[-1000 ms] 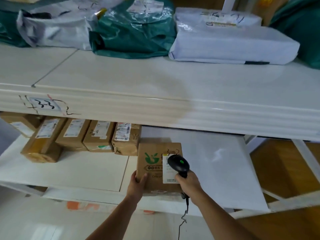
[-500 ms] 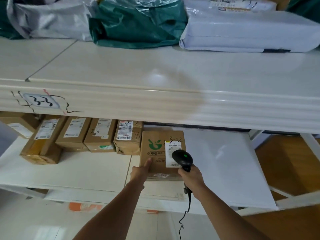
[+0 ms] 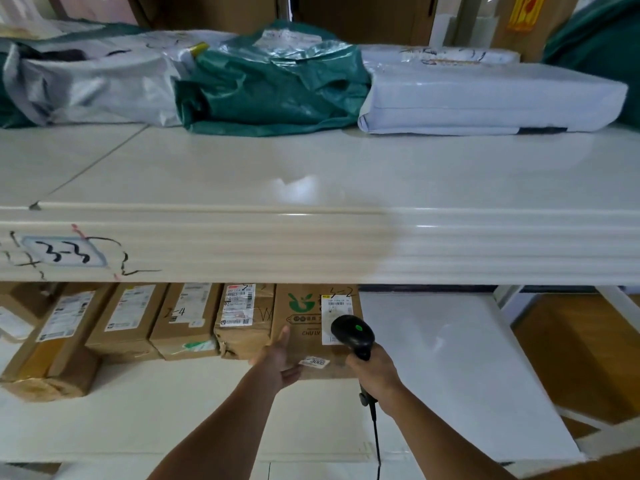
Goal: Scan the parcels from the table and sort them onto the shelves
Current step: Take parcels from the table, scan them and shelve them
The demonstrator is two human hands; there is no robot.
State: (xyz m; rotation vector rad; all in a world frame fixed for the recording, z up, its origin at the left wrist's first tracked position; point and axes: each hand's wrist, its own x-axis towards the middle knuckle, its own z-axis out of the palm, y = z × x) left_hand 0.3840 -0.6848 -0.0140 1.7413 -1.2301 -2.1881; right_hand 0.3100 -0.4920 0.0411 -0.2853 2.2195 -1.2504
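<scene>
A brown cardboard parcel (image 3: 304, 337) sits on the lower shelf (image 3: 138, 410) of a white rack, at the right end of a row of brown boxes (image 3: 187, 320), touching the taped box on its left. The left hand (image 3: 277, 362) rests against the parcel's near left corner, thumb pointing up along its face, fingers relaxed and fairly straight rather than wrapped around it. The right hand (image 3: 375, 374) is just beside the parcel's near right corner, fingers curled tightly around the handle of a black barcode scanner (image 3: 353, 336). The scanner's head, with a green light on top, hovers over the lower part of the parcel's white shipping label (image 3: 336, 306); a black cable hangs below the hand.

The parcel bears a green leaf-like logo, printed lettering, a handwritten "3-2" above the label, and a small white sticker (image 3: 314, 362) near its front edge.

The upper shelf (image 3: 311, 188), hand-marked "3-3" on its edge, holds grey, green and white plastic mailer bags (image 3: 270, 88).
</scene>
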